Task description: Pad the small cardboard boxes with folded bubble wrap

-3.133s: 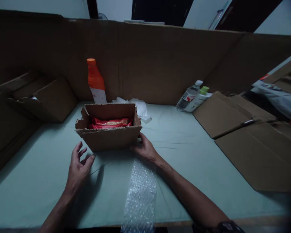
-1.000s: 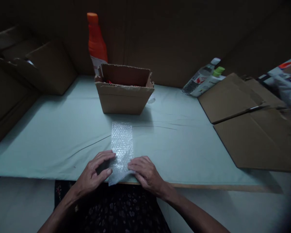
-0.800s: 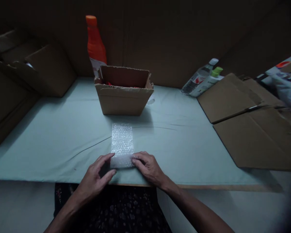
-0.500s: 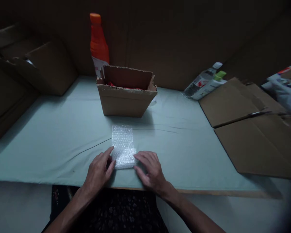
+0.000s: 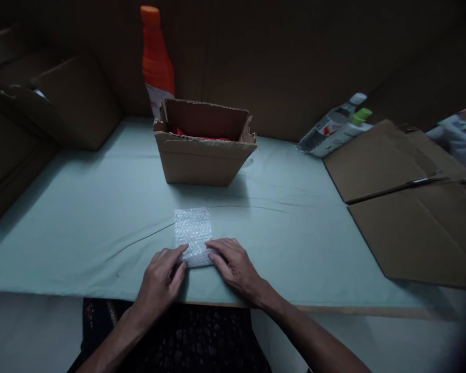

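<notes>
A folded strip of bubble wrap (image 5: 192,232) lies on the pale green table (image 5: 81,217) near its front edge. My left hand (image 5: 161,277) and my right hand (image 5: 233,267) rest on the near end of the wrap, fingertips pinching and pressing its rolled edge from both sides. Behind it stands an open cardboard box (image 5: 204,147) with red packets (image 5: 202,137) just showing inside. An orange bottle (image 5: 155,57) stands upright behind the box.
Flattened cardboard sheets (image 5: 407,202) cover the table's right side. Two plastic bottles (image 5: 337,127) lie at the back right. A folded cardboard box (image 5: 73,103) sits at the back left. A cardboard wall runs along the back.
My hands left the box and took the near end of the bubble wrap. They have rolled it away from me, so the visible strip is shorter.
</notes>
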Tool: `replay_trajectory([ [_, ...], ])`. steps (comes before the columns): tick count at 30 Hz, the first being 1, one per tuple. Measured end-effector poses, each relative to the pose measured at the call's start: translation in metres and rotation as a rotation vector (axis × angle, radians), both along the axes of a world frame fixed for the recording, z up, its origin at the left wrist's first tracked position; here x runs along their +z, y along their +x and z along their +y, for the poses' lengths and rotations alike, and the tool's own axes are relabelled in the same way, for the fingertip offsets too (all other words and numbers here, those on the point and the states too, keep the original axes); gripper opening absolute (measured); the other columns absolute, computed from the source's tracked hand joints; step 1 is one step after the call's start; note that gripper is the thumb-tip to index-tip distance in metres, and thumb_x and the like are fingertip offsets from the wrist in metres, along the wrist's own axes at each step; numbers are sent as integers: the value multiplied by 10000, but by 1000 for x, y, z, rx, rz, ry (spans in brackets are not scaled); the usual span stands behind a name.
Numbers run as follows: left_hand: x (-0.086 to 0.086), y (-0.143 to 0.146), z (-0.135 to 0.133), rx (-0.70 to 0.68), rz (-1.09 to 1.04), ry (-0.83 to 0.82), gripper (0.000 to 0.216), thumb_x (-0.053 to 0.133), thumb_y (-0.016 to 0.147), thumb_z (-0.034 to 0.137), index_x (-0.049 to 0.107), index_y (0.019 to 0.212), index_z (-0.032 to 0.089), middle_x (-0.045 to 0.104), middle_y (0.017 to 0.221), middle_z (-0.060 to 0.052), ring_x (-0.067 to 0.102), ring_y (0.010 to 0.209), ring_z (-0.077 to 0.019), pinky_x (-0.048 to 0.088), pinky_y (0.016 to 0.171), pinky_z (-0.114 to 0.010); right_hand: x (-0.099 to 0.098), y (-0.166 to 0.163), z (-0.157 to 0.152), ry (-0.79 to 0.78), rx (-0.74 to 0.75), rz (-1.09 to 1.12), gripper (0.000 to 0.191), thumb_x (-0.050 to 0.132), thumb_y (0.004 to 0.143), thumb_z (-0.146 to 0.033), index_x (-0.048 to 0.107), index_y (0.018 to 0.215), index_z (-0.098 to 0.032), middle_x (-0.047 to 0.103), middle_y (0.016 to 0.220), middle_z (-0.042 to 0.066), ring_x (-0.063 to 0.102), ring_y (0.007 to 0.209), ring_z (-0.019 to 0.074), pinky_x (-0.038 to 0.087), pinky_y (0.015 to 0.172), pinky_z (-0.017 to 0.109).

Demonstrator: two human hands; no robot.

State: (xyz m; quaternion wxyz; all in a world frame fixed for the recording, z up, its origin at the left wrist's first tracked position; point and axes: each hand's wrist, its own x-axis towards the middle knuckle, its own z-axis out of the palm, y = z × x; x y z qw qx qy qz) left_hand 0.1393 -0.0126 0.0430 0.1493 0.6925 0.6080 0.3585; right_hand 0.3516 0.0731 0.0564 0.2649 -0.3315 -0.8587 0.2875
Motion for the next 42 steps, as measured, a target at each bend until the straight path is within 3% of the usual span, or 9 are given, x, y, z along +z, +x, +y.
replay_trajectory([
  [6, -10, 0, 19, 84, 137, 47, 340, 563, 944, 199, 568, 1282, 163, 664, 1075, -114, 630, 966, -246, 551, 834, -412, -2, -1, -2, 277, 44, -153, 264, 602, 947, -246, 639, 1203, -191, 684, 1207, 128, 595, 1111, 278, 456, 935, 463],
  [9, -7, -1, 15, 28, 163, 113, 375, 598, 929, 213, 557, 1300, 174, 637, 1189, -136, 595, 1091, -272, 520, 916, -446, -4, -7, 2, 263, 107, -251, 242, 594, 962, -241, 651, 1190, -183, 701, 1202, 114, 592, 1107, 274, 436, 949, 458],
  [16, 2, -7, -6, -59, -26, -38, 388, 580, 934, 203, 540, 1320, 224, 687, 959, -41, 626, 877, -197, 542, 762, -333, 6, 1, 0, -60, 155, -181, 245, 605, 976, -245, 667, 1210, -210, 759, 1057, 54, 655, 962, 201, 461, 922, 398],
  [20, -1, -9, 5, 21, 29, -21, 305, 555, 954, 254, 594, 1252, 201, 680, 861, -36, 621, 796, -209, 546, 723, -361, 9, 1, -7, 108, 46, -193, 285, 616, 941, -207, 654, 1223, -203, 661, 1266, 124, 582, 1153, 261, 453, 959, 440],
  [25, -5, -7, 12, 155, -4, -59, 320, 560, 945, 323, 612, 1235, 197, 684, 1043, -94, 642, 936, -255, 565, 820, -459, 6, -15, -1, 223, 159, -354, 287, 633, 941, -237, 637, 1226, -197, 660, 1270, 124, 575, 1131, 281, 433, 952, 452],
  [30, -4, -2, -5, 391, -527, -185, 582, 628, 896, 416, 466, 1412, 199, 642, 1223, -140, 681, 991, -221, 606, 806, -386, 1, -27, 8, 81, 78, -174, 227, 587, 978, -223, 665, 1187, -182, 755, 1087, 82, 650, 982, 224, 442, 911, 403],
  [34, 0, 0, -7, 377, -872, -294, 667, 632, 881, 349, 367, 1472, 189, 642, 1278, -165, 675, 1123, -232, 570, 939, -394, 6, -28, 0, -75, 119, -64, 236, 579, 979, -233, 677, 1190, -192, 768, 1063, 67, 668, 939, 209, 456, 921, 409],
  [37, 7, 1, -2, 311, -931, -369, 694, 629, 878, 312, 341, 1493, 170, 683, 1140, -120, 698, 1014, -186, 568, 907, -343, 16, -25, 0, -186, 132, -85, 227, 629, 947, -258, 695, 1158, -211, 740, 1135, 70, 648, 1045, 226, 454, 971, 443],
  [42, 14, 11, 5, 195, -795, -297, 628, 606, 899, 302, 389, 1475, 178, 693, 1043, -70, 702, 881, -150, 584, 800, -281, 26, -17, 12, -335, 139, -63, 550, 789, 826, -347, 612, 1326, -201, 672, 1295, 108, 607, 1179, 254, 468, 1010, 418],
])
